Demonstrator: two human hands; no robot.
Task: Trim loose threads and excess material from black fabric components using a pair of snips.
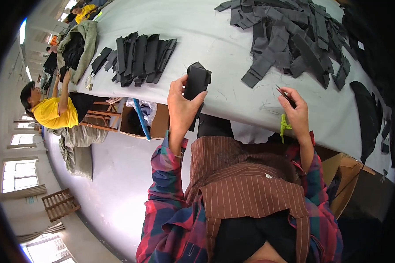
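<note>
My left hand [180, 108] is closed on a folded black fabric strip [196, 83], held up over the table's near edge, with the thumb across its lower end. A dark tail of cloth hangs beneath the palm. In my right hand [297, 115] is a pair of thread snips [281, 90], its pointed tips directed up and left, apart from the strip. A bright yellow-green tie [284, 126] dangles beside that hand. Left of my left hand lies a row of dark fabric strips [138, 59]. Beyond my right hand spreads a large loose heap of similar strips [289, 39].
Loose threads lie on the pale tabletop [224, 94]. Dark cloth pieces [366, 114] line the right edge. A cardboard box [159, 122] sits below the table at left, another box [349, 175] at lower right. A person in a yellow top [57, 113] works farther left.
</note>
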